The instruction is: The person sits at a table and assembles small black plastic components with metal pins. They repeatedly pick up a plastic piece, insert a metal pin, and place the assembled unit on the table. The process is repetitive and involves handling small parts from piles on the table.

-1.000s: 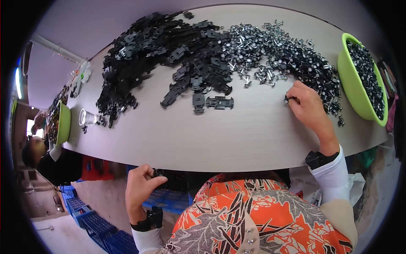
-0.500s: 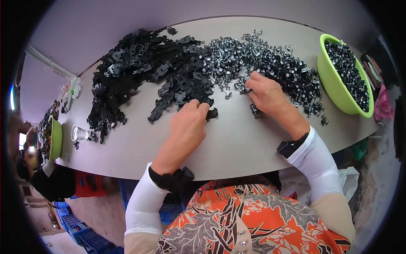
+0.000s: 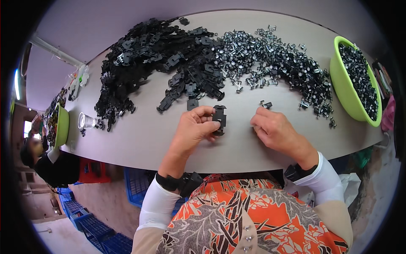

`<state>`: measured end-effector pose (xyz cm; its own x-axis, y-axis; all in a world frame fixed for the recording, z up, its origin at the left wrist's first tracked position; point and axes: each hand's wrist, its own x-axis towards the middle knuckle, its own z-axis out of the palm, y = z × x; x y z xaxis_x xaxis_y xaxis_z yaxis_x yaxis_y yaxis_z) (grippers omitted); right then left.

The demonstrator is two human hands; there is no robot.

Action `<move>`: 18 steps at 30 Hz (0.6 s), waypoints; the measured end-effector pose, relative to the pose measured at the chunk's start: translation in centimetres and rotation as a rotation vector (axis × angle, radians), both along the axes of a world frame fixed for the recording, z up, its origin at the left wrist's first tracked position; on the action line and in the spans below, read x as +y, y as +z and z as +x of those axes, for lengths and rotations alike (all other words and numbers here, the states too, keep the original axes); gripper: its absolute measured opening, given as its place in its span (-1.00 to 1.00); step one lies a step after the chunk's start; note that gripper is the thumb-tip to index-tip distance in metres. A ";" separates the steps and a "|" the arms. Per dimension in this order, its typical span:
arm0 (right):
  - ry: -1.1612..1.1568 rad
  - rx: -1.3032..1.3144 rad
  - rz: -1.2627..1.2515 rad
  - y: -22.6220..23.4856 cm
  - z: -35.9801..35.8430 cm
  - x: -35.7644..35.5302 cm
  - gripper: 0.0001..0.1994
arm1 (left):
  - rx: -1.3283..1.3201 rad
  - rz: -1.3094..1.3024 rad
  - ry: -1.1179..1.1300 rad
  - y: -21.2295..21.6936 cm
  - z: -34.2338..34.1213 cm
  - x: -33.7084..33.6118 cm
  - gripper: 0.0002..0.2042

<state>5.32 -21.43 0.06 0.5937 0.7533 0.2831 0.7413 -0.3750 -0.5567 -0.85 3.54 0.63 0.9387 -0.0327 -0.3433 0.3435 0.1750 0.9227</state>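
My left hand (image 3: pixel 192 127) grips a black plastic chassis piece (image 3: pixel 219 120), flat and notched, standing lengthwise between thumb and fingers. Another small black part (image 3: pixel 192 104) lies just beyond that hand. My right hand (image 3: pixel 275 129) is closed with its fingertips pinched, to the right of the chassis piece and apart from it. What its fingers hold, if anything, is hidden. Beyond its knuckles a small wheel-and-axle piece (image 3: pixel 266 104) lies on the table. A heap of black chassis pieces (image 3: pixel 139 59) spreads at the far left, meeting a heap of wheel-and-axle pieces (image 3: pixel 279 63) at the right.
A green basin (image 3: pixel 338 80) full of wheel pieces stands at the right table edge. At the left are a clear plastic cup (image 3: pixel 86 120) on its side and another green basin (image 3: pixel 62 125). A person (image 3: pixel 50 165) sits farther left. Blue crates (image 3: pixel 95 228) stand below.
Both hands have drawn back toward me from the heaps. My left hand now holds up a chassis piece. The view has shifted slightly.
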 end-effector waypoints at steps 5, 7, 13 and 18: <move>-0.091 0.155 0.055 2.1 -0.3 0.3 -0.81 | 0.101 -0.152 0.024 -0.6 -0.9 0.0 -0.54; -0.043 0.089 0.013 1.2 -0.3 0.2 -0.79 | 0.045 -0.166 0.041 0.3 -1.0 -0.5 -0.49; -0.052 -0.007 -0.043 0.7 -0.5 0.5 -0.81 | 0.019 -0.153 0.025 0.2 -1.2 -0.1 -0.41; -0.113 -0.020 -0.110 0.6 -0.5 0.3 -0.84 | 0.041 -0.306 0.083 0.3 -1.3 -0.1 -0.44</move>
